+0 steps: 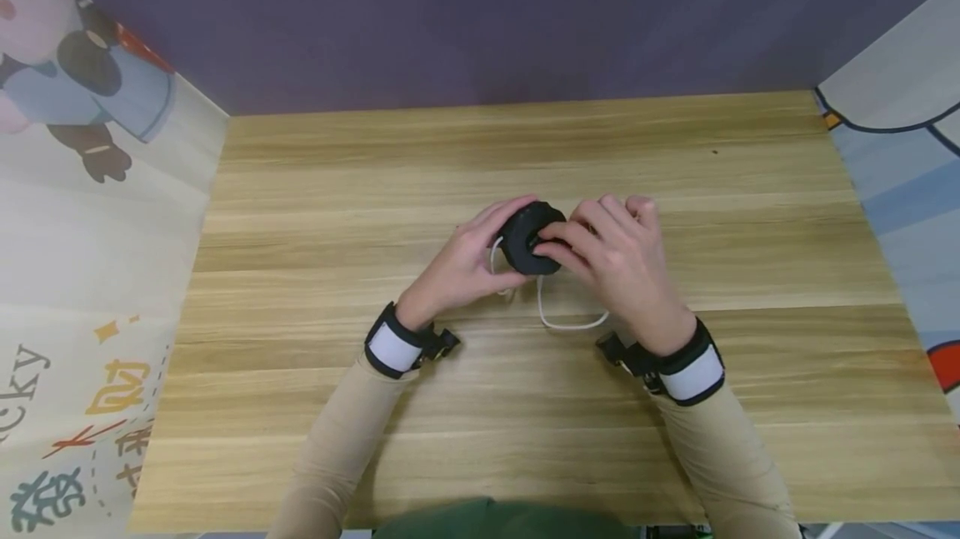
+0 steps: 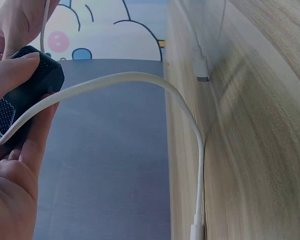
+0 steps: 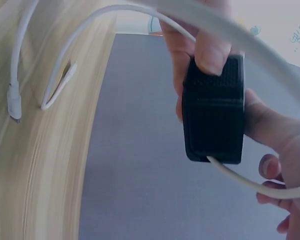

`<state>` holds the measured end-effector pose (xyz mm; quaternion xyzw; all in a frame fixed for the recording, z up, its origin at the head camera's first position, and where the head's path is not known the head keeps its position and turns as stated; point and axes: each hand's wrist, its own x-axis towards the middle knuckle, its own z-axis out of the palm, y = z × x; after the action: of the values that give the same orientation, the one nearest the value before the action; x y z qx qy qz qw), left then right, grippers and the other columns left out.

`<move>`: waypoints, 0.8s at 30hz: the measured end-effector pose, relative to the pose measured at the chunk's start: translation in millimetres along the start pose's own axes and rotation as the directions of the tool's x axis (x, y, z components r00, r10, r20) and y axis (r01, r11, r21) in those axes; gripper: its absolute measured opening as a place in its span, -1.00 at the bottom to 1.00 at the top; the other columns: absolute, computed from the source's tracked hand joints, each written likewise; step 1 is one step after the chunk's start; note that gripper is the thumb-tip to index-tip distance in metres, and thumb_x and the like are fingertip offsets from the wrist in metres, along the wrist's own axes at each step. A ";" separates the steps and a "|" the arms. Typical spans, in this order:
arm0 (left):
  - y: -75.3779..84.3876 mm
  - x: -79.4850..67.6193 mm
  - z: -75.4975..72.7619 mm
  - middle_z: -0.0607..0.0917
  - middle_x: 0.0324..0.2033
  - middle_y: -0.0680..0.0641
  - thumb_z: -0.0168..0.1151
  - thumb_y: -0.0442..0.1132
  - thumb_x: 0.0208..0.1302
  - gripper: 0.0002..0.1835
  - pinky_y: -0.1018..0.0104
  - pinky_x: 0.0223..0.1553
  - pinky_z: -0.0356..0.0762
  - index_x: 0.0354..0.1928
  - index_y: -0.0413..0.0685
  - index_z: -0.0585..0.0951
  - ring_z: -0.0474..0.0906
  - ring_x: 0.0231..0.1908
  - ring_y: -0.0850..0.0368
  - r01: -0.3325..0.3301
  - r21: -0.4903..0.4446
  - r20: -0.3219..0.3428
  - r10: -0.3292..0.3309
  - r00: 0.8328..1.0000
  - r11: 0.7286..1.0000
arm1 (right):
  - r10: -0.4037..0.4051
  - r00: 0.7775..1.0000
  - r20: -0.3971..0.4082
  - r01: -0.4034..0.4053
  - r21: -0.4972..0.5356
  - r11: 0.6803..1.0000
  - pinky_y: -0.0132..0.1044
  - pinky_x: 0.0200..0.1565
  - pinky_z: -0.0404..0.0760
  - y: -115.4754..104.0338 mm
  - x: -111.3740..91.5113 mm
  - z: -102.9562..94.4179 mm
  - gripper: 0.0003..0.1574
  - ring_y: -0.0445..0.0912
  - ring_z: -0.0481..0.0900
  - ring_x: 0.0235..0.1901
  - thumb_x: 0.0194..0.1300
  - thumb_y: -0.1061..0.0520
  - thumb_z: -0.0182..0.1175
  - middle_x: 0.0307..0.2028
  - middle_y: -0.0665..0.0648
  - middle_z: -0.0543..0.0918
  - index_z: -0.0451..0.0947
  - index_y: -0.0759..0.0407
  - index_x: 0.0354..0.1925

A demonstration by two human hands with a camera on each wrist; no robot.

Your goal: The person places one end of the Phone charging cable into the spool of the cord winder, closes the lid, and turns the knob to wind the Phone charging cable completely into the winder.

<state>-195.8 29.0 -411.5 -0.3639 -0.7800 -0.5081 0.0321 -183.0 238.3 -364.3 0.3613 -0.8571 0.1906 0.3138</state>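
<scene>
A round black cable winder with a ridged rim is held up in front of the person. My left hand grips it from the left, thumb along the near edge and fingers round the far side. From the right, my right hand pinches it at the centre with thumb and forefinger; its other fingers are curled, and what lies under those two fingertips is hidden. A white cable comes out of the winder's side and arcs down toward the table. A cable plug shows over the wood in the right wrist view.
The wood-grain table spreads beneath both hands. A dark wall panel borders its far edge, with printed cartoon panels at left and right. Each wrist wears a black strap with a small camera.
</scene>
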 end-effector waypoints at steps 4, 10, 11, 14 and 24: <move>-0.4 0.3 1.1 0.39 0.26 -0.17 0.41 -0.14 0.02 -0.11 0.30 0.23 0.34 0.39 -0.18 0.22 0.30 0.22 0.13 -0.006 -0.011 -0.014 0.006 1.000 1.000 | 0.033 0.999 0.001 -0.033 -0.010 0.999 0.07 -0.30 0.20 -3.2 0.5 0.2 -0.68 0.03 0.40 -0.46 0.10 -0.10 0.31 -0.51 0.10 0.53 0.69 0.13 -0.36; 1.6 0.5 2.5 0.40 0.24 -0.18 0.42 -0.17 0.00 -0.11 0.35 0.16 0.41 0.38 -0.21 0.22 0.33 0.20 0.13 0.016 -0.018 -0.030 -0.017 0.999 1.000 | 0.062 0.998 -0.003 -0.062 -0.033 0.998 0.05 -0.30 0.20 -7.1 0.6 0.6 -0.66 0.02 0.40 -0.47 0.11 -0.10 0.32 -0.53 0.11 0.52 0.68 0.17 -0.40; 2.9 0.8 2.5 0.41 0.23 -0.18 0.42 -0.19 -0.01 -0.11 0.35 0.17 0.40 0.37 -0.21 0.23 0.33 0.20 0.13 0.024 -0.006 -0.033 -0.024 0.999 1.000 | 0.067 0.998 -0.002 -0.067 -0.038 0.997 0.05 -0.30 0.20 -7.6 0.5 0.6 -0.65 0.02 0.40 -0.47 0.11 -0.10 0.32 -0.54 0.11 0.52 0.68 0.18 -0.41; 10.6 2.0 1.7 0.42 0.22 -0.23 0.46 -0.24 -0.06 -0.10 0.32 0.22 0.34 0.35 -0.27 0.25 0.32 0.21 0.08 0.044 0.021 -0.046 -0.043 0.998 0.999 | 0.081 0.997 0.005 -0.080 -0.055 0.995 0.04 -0.30 0.21 -9.3 0.1 0.2 -0.63 0.01 0.40 -0.47 0.12 -0.11 0.31 -0.55 0.11 0.52 0.67 0.19 -0.42; 16.7 3.8 3.2 0.42 0.19 -0.33 0.48 -0.32 -0.11 -0.11 0.28 0.21 0.36 0.30 -0.39 0.27 0.35 0.19 -0.03 0.029 0.059 -0.079 -0.024 0.997 0.998 | 0.129 0.992 0.018 -0.126 -0.117 0.985 0.03 -0.29 0.23 -14.0 -0.7 0.7 -0.58 0.03 0.40 -0.47 0.17 -0.13 0.26 -0.57 0.13 0.53 0.65 0.23 -0.47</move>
<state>-187.6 37.3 -398.5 -0.3322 -0.7979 -0.4985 0.0668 -172.6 228.9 -363.9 0.2894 -0.8920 0.1555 0.3105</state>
